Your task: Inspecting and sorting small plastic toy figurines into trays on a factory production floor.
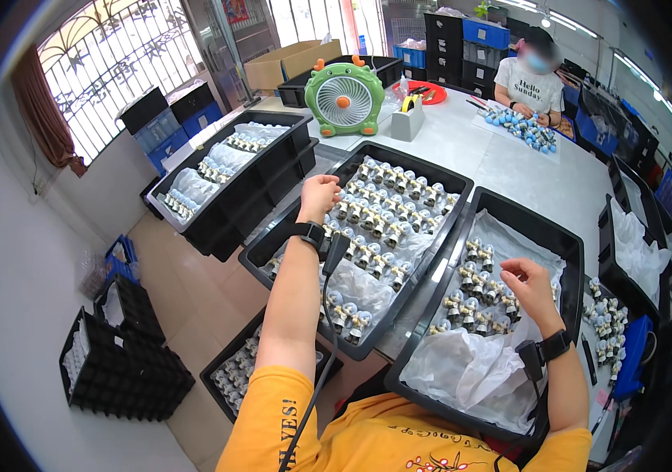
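My left hand (320, 197) is over the far left edge of the middle black tray (466, 189), fingers curled together beside the figurines. Anything pinched in it is too small to make out. Rows of small white-and-gold figurines (379, 224) with clear round heads and dark bases stand in that tray, on and between plastic sheets. Above the right black tray (576, 259) hovers my right hand (529, 287), its fingers bent and slightly apart, with nothing visible in them. Under and beside it several similar figurines (474, 279) stand grouped, with crumpled plastic sheeting (470, 366) nearer me.
A stacked black tray (234, 197) of figurines stands at left, another tray (230, 370) below. A green fan (344, 98) and a tape dispenser (408, 118) sit farther back. Loose figurines (607, 322) lie at right. Across the table a person (533, 86) handles blue pieces (521, 126).
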{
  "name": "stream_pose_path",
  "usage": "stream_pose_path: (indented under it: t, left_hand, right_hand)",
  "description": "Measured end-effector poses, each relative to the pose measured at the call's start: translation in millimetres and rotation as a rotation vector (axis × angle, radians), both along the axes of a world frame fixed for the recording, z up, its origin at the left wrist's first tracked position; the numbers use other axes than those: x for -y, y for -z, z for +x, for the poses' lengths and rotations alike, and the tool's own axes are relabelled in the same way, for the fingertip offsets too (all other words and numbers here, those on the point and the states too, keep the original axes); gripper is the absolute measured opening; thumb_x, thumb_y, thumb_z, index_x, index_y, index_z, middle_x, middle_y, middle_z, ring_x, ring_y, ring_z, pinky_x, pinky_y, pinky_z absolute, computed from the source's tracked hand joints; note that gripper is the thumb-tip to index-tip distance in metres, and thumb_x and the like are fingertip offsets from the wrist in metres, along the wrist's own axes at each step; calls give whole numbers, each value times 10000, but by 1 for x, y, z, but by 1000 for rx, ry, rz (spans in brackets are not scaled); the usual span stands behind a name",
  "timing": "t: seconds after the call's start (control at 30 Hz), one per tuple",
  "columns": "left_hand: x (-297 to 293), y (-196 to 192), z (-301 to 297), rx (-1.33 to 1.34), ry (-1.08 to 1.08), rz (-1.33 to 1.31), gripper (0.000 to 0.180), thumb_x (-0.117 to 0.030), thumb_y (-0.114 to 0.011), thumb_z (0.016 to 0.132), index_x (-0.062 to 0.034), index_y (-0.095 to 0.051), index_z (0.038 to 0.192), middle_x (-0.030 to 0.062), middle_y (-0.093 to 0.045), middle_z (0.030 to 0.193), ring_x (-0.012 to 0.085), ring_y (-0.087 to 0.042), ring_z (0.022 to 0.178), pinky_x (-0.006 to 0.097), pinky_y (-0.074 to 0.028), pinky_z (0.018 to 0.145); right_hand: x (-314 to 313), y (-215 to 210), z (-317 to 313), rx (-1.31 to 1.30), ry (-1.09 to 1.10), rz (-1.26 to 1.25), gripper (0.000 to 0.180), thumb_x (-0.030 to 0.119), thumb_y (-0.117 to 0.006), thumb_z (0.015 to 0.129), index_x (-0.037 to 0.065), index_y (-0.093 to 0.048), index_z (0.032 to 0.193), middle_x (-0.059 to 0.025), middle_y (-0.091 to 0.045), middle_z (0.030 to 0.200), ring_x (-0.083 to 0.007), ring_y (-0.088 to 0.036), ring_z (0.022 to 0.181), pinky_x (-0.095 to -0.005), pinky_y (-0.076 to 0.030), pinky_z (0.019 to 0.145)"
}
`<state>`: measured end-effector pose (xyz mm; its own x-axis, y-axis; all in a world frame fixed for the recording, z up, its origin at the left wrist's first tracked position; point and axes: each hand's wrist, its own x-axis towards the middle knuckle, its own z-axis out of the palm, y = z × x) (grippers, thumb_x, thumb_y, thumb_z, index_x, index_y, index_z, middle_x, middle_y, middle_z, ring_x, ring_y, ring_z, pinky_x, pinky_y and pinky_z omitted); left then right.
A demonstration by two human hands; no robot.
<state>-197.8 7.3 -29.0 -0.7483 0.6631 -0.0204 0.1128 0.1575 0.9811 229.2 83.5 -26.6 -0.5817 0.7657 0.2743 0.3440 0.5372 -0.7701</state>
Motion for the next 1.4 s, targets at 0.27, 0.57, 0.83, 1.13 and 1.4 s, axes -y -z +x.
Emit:
stream_pose_path:
  t: [0.27,0.57,0.83,1.13,1.4]
  left_hand:
    - [-9,13,22,-218,206,-207,242,-60,-485,781,-18,-672,928,139,-662,803,204,-629,681,302,-503,645]
    - [-11,-25,71,-339,327,-26,235,-83,-487,861,-5,-629,1031,55,-651,865,118,-600,736,242,-465,648]
    - [10,-68,208,349,981,224,222,-174,-536,904,-46,-595,1076,49,-640,990,125,-617,895,233,-473,767]
    - [13,-25,240,548,1175,23,221,-185,-561,892,-69,-583,1079,24,-632,956,100,-606,862,228,-463,744]
    - [17,-23,251,477,1351,-55,272,-216,-572,885,-50,-566,1100,22,-610,979,85,-597,844,205,-457,734]
  right_hand:
    - [3,1,-2,27,-42,-16,188,105,-647,770,-9,-651,920,-93,-664,787,-137,-620,694,-252,-480,620]
    - [2,2,0,34,-10,7,191,111,-640,776,6,-653,935,-91,-664,774,-147,-621,686,-258,-472,611]
    - [-13,10,2,51,50,51,220,136,-636,764,-3,-650,933,-124,-664,819,-195,-633,720,-286,-483,640]
    - [-31,19,2,332,38,115,360,152,-651,717,5,-604,1042,-183,-612,988,-309,-595,918,-364,-482,790]
    - [-62,42,-29,430,9,9,567,161,-689,677,-15,-507,1184,-214,-584,1097,-343,-574,993,-368,-454,859]
